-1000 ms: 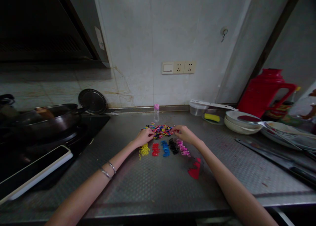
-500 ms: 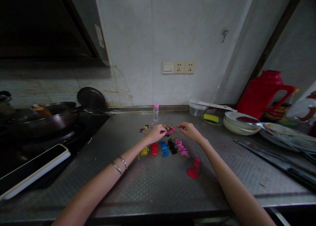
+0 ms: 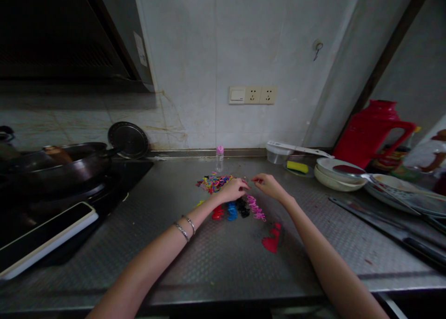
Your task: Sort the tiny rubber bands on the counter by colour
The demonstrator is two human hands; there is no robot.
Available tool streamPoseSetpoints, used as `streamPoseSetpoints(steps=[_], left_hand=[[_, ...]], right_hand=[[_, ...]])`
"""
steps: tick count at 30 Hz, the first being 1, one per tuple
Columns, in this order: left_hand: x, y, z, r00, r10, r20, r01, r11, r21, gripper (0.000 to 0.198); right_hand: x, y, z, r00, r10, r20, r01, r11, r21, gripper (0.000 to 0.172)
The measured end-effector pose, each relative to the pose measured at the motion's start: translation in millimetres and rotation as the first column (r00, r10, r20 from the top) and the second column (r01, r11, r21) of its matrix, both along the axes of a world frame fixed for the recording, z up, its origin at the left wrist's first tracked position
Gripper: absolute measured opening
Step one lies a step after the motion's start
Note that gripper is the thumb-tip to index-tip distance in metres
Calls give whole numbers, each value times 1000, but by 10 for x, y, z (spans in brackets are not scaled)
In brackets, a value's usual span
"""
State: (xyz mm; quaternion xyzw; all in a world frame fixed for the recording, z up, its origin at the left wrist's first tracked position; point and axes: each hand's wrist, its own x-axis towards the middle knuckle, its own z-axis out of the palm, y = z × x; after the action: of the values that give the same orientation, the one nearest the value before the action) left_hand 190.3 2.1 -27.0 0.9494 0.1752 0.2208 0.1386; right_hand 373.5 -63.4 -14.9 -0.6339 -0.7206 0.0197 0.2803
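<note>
My left hand (image 3: 235, 189) reaches over the right end of a mixed pile of small coloured rubber bands (image 3: 214, 183), its fingertips closed. Just to its right is my right hand (image 3: 266, 186), thumb and fingers pinched together. Whatever either hand holds is too small to make out. Below them lie sorted heaps: yellow bands (image 3: 200, 203), partly hidden by my left forearm, red bands (image 3: 217, 212), blue bands (image 3: 232, 211), black bands (image 3: 243, 207) and pink bands (image 3: 256, 209).
Behind the pile stands a clear bottle with a pink cap (image 3: 219, 160). A red heart-patterned piece (image 3: 272, 240) lies front right. Bowls (image 3: 337, 177), a knife (image 3: 383, 224) and a red thermos (image 3: 364, 135) occupy the right; a pan (image 3: 69, 163) and a phone-like device (image 3: 49, 240) the left.
My left hand has moved right, from over the mixed pile to near my right hand, uncovering more of the pile. My right hand has hardly moved.
</note>
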Motion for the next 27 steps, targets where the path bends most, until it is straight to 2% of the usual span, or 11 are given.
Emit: streamPoseSetpoints(steps=[3,7,11,16,20,27], left_hand=[[-189,81,69,996,69,57,-67,997,-42,23],[-561,273,116,958,254,130,-238,963,-123,22],[-986,515,53,906,388,171,-351,913,-209,22],[-1384,781,-56,842,503,194,-416,835,-360,25],[-1531,876,-111,786,565,252,-434,794,-426,22],[-1607,831,-177,731,641,234,-473,723,-503,20]], right_hand=[[8,13,-52,1000,-9,-1,9,1000,-16,27],[8,33,-144,1000,-6,11,6,998,-55,27],[-5,72,-228,999,-15,48,18,998,-53,24],[-61,101,-263,991,-24,131,21,1000,21,28],[-114,109,-265,982,-43,184,36,999,41,30],[-166,156,-311,975,-42,220,28,997,65,29]])
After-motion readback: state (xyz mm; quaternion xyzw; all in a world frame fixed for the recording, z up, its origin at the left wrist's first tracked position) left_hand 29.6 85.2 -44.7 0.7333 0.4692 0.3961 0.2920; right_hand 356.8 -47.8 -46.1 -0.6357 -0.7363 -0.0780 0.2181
